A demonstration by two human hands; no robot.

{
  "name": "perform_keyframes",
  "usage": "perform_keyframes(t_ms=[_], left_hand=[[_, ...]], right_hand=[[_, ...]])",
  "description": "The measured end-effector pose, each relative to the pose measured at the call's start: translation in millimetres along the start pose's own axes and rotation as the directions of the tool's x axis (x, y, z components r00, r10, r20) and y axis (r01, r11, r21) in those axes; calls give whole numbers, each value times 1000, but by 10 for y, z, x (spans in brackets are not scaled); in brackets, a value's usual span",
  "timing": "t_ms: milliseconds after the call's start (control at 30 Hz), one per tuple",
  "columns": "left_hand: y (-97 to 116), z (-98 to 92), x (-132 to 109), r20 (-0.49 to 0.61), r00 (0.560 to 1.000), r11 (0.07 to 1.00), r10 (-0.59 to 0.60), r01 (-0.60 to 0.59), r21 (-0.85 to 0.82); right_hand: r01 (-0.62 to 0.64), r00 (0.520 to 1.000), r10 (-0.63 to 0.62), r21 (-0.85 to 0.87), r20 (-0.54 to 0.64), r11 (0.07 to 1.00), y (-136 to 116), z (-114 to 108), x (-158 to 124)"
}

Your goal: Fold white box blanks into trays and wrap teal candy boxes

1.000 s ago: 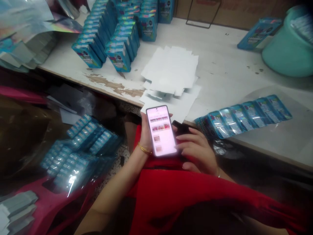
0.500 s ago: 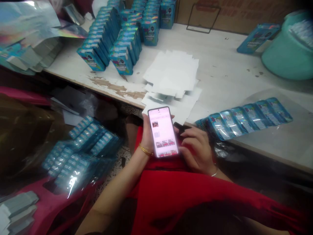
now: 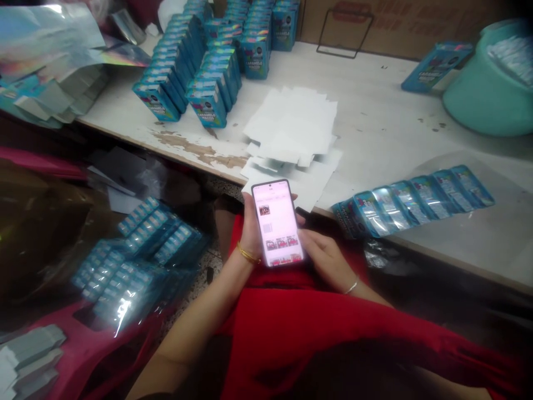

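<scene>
A smartphone with a lit pinkish screen is upright in my lap, just below the table edge. My left hand, with a gold bangle at the wrist, is wrapped around the phone's left side. My right hand rests against the phone's right edge, fingers curled, with a fingertip near the lower part of the screen. Both arms rest over red clothing.
The worn white table carries rows of upright blue boxes, a pile of white flat cards, a strip of blue packets and a teal tub. Wrapped blue packs lie at lower left.
The phone's screen content scrolled between the first frame and now. My right hand drew in closer to the phone's lower right edge. The view shifted slightly.
</scene>
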State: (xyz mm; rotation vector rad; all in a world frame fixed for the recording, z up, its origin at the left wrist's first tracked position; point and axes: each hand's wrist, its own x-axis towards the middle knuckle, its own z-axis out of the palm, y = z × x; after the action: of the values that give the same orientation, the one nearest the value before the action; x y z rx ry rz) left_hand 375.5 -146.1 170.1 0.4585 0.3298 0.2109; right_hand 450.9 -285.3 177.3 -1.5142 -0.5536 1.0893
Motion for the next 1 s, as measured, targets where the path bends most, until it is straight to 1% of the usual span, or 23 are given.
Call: perform_keyframes(t_ms=[200, 333, 400, 500, 567, 633, 800, 867, 1000], left_hand=[[-6, 1, 11, -48, 999, 1000, 5, -4, 24], [-29, 4, 18, -43, 999, 1000, 10, -9, 22], [-40, 7, 19, -40, 999, 1000, 14, -13, 25], [-43, 12, 21, -66, 998, 999, 21, -18, 38], [-37, 12, 20, -92, 995, 999, 22, -18, 45], [-28, 5, 17, -97, 995, 999, 25, -21, 44], [-15, -25, 14, -60, 998, 999, 35, -34, 22], [-14, -31, 16, -59, 998, 999, 38, -37, 20], [-14, -23, 16, -90, 995, 999, 37, -34, 29]], right_hand=[[31, 999, -32, -19, -24, 999, 35, -9, 2], [45, 999, -47, -66, -24, 997, 57, 14, 2], [45, 999, -48, -121, -18, 992, 65, 35, -1], [33, 999, -39, -261, -18, 965, 77, 57, -8], [33, 999, -32, -297, 6, 954, 82, 59, -14], [56, 997, -41, -264, 60, 963, 79, 53, -22], [123, 978, -90, -175, 187, 977, 38, 24, -35], [138, 973, -101, -171, 209, 976, 23, 13, -38], [153, 966, -108, -184, 233, 971, 7, -3, -45]])
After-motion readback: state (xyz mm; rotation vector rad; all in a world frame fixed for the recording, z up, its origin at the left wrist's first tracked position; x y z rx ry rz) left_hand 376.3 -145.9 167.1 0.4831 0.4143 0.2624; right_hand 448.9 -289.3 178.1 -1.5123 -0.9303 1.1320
